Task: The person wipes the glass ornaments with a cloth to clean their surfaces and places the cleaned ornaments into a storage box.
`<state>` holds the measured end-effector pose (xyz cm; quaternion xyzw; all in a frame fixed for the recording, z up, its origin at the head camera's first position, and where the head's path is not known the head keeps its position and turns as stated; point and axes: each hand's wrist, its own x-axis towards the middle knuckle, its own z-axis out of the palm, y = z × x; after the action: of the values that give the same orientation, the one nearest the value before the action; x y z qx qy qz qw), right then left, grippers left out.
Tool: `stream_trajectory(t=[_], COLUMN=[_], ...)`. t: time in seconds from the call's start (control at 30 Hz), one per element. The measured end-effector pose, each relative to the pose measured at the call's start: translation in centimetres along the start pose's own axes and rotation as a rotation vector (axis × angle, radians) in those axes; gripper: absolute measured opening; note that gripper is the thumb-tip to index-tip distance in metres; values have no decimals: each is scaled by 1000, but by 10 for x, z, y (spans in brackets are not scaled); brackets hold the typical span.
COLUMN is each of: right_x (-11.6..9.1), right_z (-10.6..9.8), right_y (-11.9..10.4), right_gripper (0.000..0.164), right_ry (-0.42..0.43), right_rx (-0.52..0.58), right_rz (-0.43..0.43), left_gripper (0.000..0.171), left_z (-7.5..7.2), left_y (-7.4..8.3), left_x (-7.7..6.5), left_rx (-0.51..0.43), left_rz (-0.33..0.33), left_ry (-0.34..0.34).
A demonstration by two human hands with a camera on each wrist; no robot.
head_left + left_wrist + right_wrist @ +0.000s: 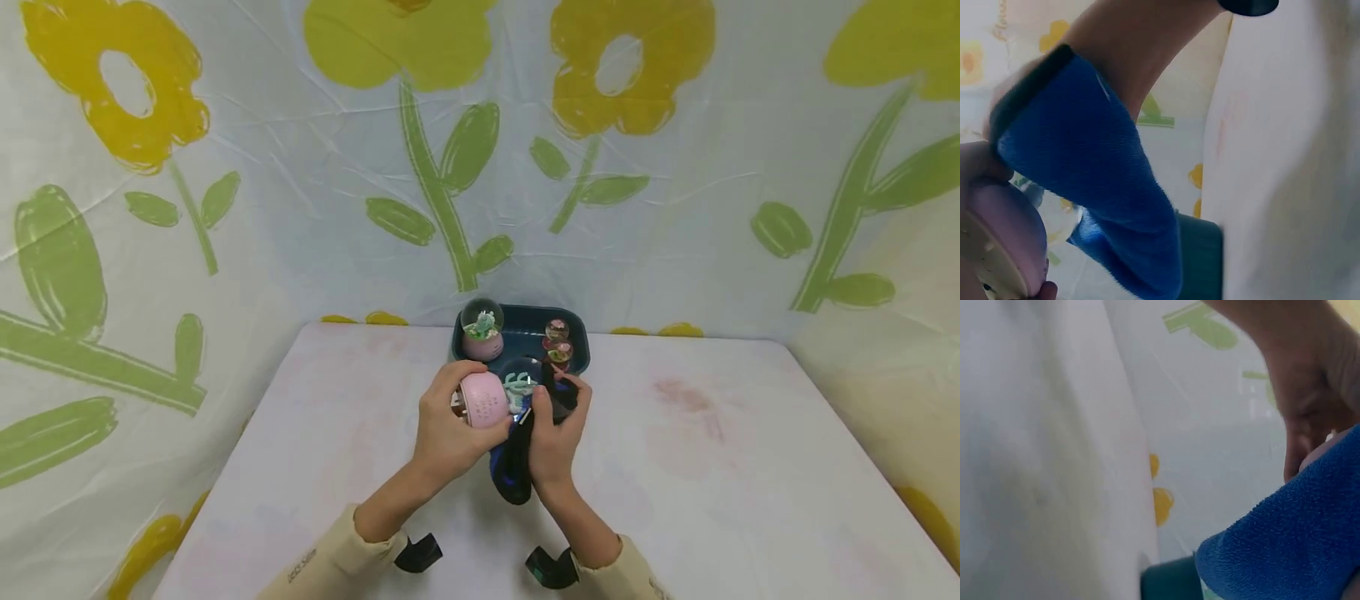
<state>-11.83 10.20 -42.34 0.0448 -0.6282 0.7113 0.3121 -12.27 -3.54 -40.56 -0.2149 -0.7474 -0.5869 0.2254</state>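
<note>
My left hand [442,429] grips a snow globe by its pink base [485,402], which is tipped on its side. Its clear dome points right, and a pale green cactus figure [517,385] shows inside. In my right hand [558,437] is a blue cloth [513,462], pinched under the thumb and pressed about the dome. The cloth [1085,137] hangs down in large folds in the left wrist view, beside the pink base [1013,219]. In the right wrist view the towelling cloth [1291,519] covers most of the globe, below the left hand [1310,394].
Behind the hands a dark teal tray [525,318] stands at the table's far edge. It holds another pink-based snow globe [482,331] on the left and two small globes [557,331] on the right. A flower-printed curtain [300,208] hangs behind the white table [675,467].
</note>
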Motion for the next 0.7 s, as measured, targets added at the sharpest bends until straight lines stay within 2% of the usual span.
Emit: stream_trajectory(t=[0.13, 0.23, 0.37, 0.47, 0.57, 0.63, 0.7], right_x=[5, 13, 23, 31, 38, 42, 46], right_z=[-4, -10, -18, -23, -27, -28, -28], right_y=[-2, -4, -13, -22, -30, -36, -40], right_gripper=[41, 41, 36, 35, 34, 33, 32], right_ry=[-67, -127, -279, -455, -619, -696, -737], right_rx=[-129, -283, -450, -497, -494, -469, -448], right_rz=[-141, -260, -384, -419, -411, -384, -358], left_gripper=[62, 61, 61, 62, 63, 63, 64], left_z=[-3, -8, -18, -28, -36, -40, -42], left_y=[3, 4, 2, 2, 3, 3, 1], left_x=[1, 4, 11, 19, 29, 34, 38], left_rx=[71, 104, 99, 33, -65, -118, -172], left_rz=[66, 105, 134, 105, 55, 27, 9], left_ry=[-31, -67, -173, -303, -433, -493, -530])
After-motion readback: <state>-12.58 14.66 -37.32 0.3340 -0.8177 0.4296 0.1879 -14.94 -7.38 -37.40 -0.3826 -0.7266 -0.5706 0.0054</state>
